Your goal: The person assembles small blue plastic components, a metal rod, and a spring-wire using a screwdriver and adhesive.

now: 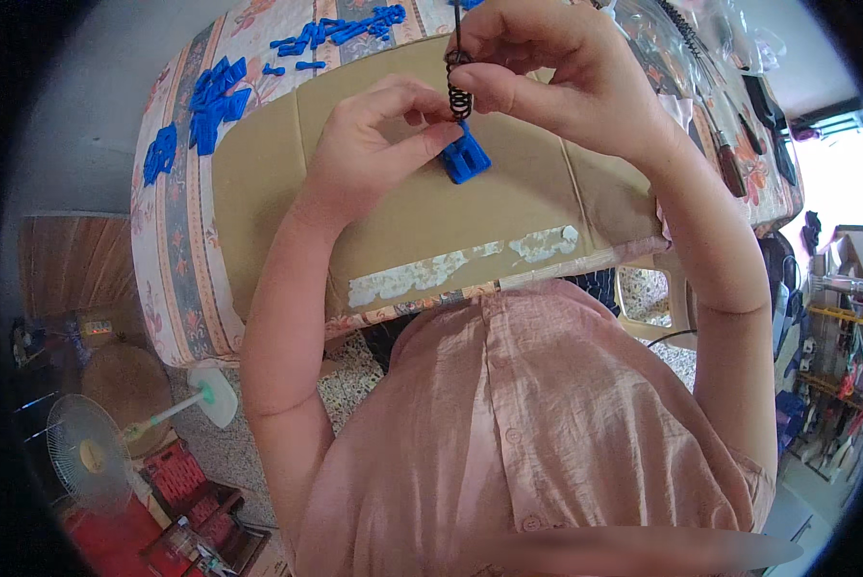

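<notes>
Head view: above the cardboard sheet (431,212) on the desk (176,269), the left hand (369,154) pinches a blue plastic clip (465,159) while the right hand (547,77) grips a dark spring (459,94) just over it. Keeping the spring upright should seat it squarely.

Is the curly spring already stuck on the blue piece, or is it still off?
On, it seems: the dark coiled metal spring stands upright with its bottom meeting the small blue plastic piece.

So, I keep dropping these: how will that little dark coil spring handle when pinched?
The spring looks tiny and light against the right hand pinching it. Being open wire coils, it probably squashes and flicks away. Being round, it would likely roll on the cardboard.
</notes>
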